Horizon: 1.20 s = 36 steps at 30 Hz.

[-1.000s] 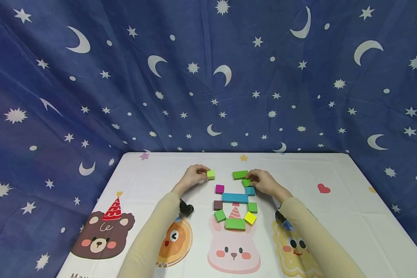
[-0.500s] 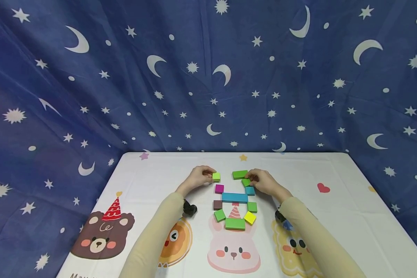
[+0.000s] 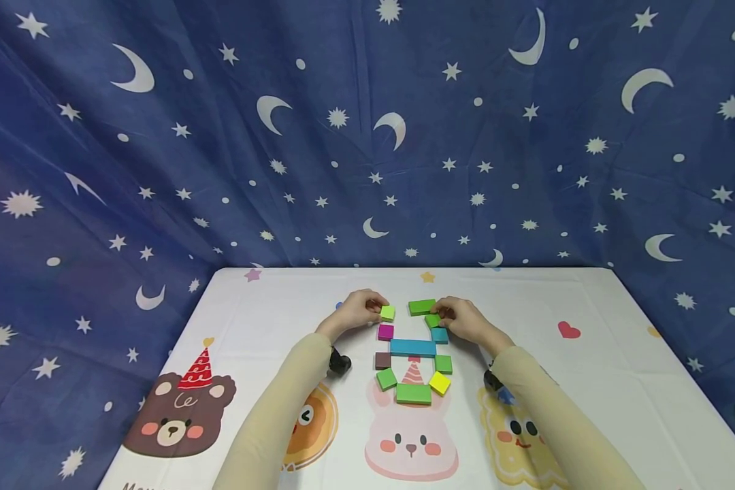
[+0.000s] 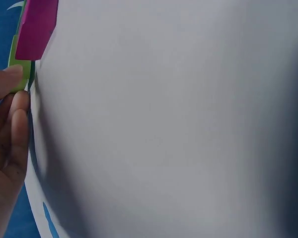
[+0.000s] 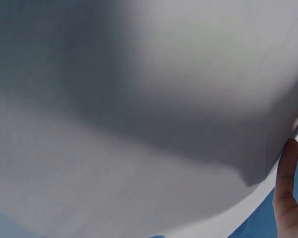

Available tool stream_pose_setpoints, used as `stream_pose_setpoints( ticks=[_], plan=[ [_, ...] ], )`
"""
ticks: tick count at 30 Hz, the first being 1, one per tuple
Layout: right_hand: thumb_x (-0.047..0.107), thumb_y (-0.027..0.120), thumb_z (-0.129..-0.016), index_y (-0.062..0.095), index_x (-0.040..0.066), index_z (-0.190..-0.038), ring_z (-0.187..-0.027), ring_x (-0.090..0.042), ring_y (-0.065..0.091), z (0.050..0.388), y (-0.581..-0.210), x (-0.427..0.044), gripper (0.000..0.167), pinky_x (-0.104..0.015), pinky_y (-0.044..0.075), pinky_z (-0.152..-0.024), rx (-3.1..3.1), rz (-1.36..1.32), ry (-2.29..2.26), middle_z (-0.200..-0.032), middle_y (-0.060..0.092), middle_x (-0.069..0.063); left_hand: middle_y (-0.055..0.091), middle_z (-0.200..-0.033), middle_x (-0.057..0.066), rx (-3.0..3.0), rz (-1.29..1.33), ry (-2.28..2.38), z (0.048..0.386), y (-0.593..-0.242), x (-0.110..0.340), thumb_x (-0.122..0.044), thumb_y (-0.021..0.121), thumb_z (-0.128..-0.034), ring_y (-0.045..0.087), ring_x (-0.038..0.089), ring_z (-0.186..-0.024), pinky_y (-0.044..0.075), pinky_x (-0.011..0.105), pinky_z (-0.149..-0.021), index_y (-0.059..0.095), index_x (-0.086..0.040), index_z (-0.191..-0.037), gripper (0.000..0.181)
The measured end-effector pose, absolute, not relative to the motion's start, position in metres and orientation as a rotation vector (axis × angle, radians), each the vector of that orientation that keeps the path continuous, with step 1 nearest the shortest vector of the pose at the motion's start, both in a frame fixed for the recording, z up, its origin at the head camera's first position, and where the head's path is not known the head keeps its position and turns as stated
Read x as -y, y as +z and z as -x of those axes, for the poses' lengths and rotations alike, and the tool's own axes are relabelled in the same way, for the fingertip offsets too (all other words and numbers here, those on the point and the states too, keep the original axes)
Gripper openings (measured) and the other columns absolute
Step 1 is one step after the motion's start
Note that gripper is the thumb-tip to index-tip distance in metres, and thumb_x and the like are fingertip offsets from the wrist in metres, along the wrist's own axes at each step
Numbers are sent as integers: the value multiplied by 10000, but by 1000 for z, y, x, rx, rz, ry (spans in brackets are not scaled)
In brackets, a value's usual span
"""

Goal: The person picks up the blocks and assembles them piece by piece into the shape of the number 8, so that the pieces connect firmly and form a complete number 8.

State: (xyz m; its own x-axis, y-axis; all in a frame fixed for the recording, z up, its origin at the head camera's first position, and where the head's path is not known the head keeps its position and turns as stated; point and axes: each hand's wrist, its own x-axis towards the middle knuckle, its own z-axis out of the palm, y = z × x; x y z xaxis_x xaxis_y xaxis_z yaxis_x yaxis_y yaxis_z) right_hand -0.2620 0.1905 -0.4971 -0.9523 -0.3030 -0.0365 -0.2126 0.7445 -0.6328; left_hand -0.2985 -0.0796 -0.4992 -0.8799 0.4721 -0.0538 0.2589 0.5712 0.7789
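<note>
My left hand (image 3: pixel 356 310) pinches a small lime-green block (image 3: pixel 388 313) between thumb and fingers, just behind a magenta block (image 3: pixel 386 332). In the left wrist view the thumb presses on that lime block (image 4: pixel 21 74), with the magenta block (image 4: pixel 37 29) close by. My right hand (image 3: pixel 467 320) pinches a small green block (image 3: pixel 432 320) at its right side, its index fingertip by the end of a longer green block (image 3: pixel 422 307). Only some fingers (image 5: pixel 286 173) show in the right wrist view, where the block is hidden.
A long blue block (image 3: pixel 413 348) crosses the middle of a block outline. Around it lie a teal block (image 3: pixel 439 335), a brown block (image 3: pixel 382 361), a yellow block (image 3: pixel 439 383) and several green ones. The white tablecloth (image 3: pixel 612 408) has cartoon prints; a starry blue curtain (image 3: pixel 367 136) hangs behind.
My left hand has slid the lime-green block rightward and slightly nearer, up behind the magenta block, and turned it a little. The right hand stays in place at the small green block.
</note>
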Motion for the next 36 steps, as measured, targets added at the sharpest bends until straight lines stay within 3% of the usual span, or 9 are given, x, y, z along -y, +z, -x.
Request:
stream_pose_setpoints(
  ticks=[19,36],
  plan=[
    [-52,635,-844,679,61,-1073,-855,-192,523,262,-497,-190,260,-337,453,-793,-2806,437,-981,-952,626,-75,626,-1047,100,-2467,-574,1242,298,-500,81,16,698,-806,544,128,-895,464,236,-805,666,-50,-1181,382],
    [-61,640,-834,682,69,-1063,-860,-193,528,262,-499,-189,267,-345,455,-798,-2814,405,-987,-952,628,-72,648,-1066,128,-2468,-591,1273,296,-505,82,-17,672,-846,563,150,-918,456,233,-816,680,-41,-1159,314]
  ],
)
